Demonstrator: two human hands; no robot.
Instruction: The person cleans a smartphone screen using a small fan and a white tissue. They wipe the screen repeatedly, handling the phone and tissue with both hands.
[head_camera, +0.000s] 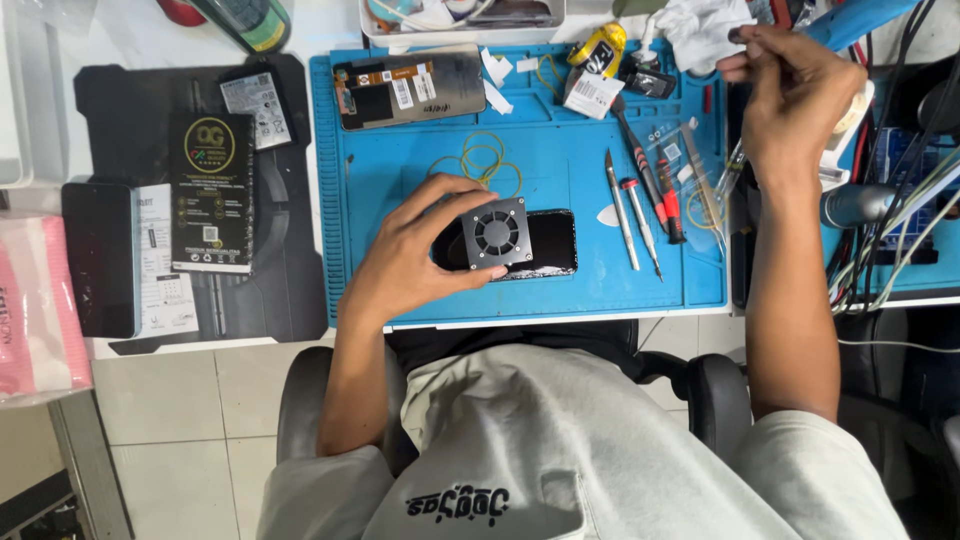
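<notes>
My left hand (425, 250) rests on a black phone (545, 245) lying on the blue work mat (560, 165). Its fingers hold a small square fan unit (496, 233) that sits on top of the phone. My right hand (790, 90) is raised at the far right edge of the mat, fingers pinched together near a white cloth (700, 30) and a white tape roll (850, 120). What the fingertips pinch is too small to make out.
Screwdrivers and tweezers (640, 205) lie right of the phone. A phone back panel (410, 88), yellow rubber bands (485, 155) and a yellow-black tube (600, 50) sit farther back. A black mat (290, 250) at left carries a dark box and another phone (98, 258). Cables (890, 250) crowd the right.
</notes>
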